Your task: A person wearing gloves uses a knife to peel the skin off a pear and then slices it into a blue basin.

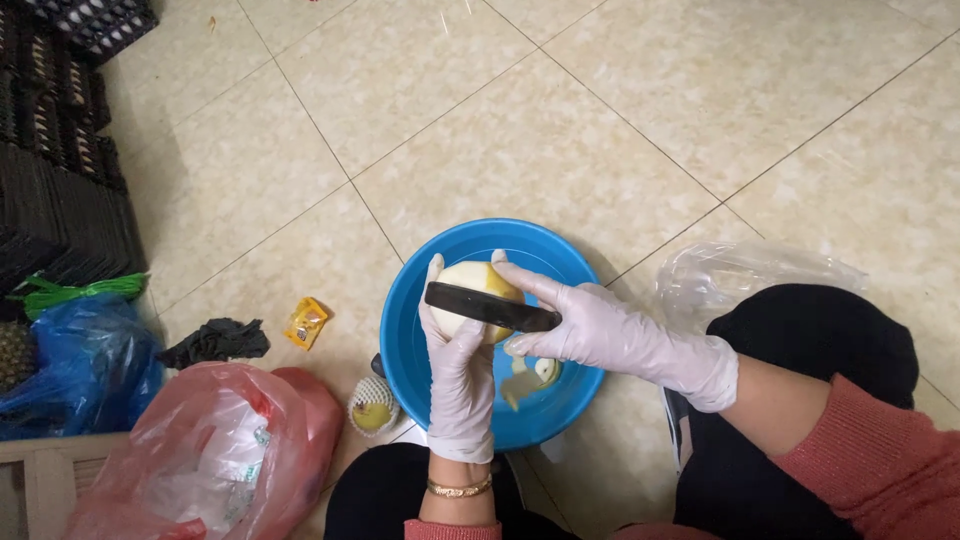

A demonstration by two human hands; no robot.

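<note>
Left hand (458,375), gloved, cupped around pale half-peeled fruit (480,295), held above blue basin (420,300). Right hand (590,325), gloved, clamped on black-handled peeler (490,307) laid across fruit. Peel scraps (530,378) in basin. Netted fruit (372,408) on floor beside basin; red bag (215,455) nearby.

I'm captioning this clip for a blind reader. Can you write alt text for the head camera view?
Two gloved hands peel a pale fruit over a blue basin: the left hand grips it, the right hand draws a dark knife across it. Peels lie in the basin on a tiled floor.
</note>
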